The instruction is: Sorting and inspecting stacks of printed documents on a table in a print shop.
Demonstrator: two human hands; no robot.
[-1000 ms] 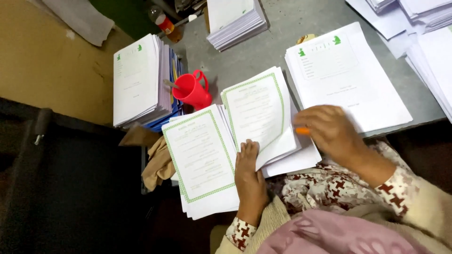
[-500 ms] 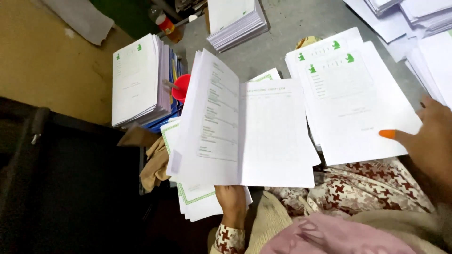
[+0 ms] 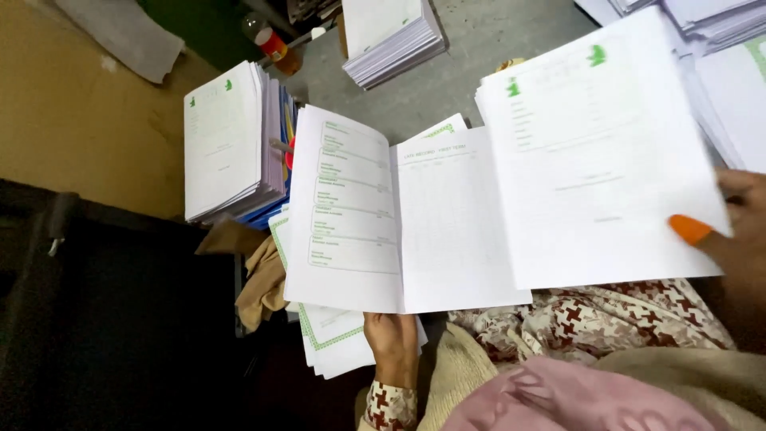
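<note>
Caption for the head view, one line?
Left hand holds an open booklet while right hand draws a printed sheet off a stack.

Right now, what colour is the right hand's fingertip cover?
Orange fingertip cover on the right hand, head view.

The left hand at six o'clock props an open booklet; the right hand at three o'clock grips a white sheet over the grey surface.

Taking the open white paper booklet as landmark: a tall stack of white printed sheets stands to its left, a green-bordered sheet pile lies beneath it, another white sheet stack lies to its right, and a grey-edged paper stack sits behind.
</note>
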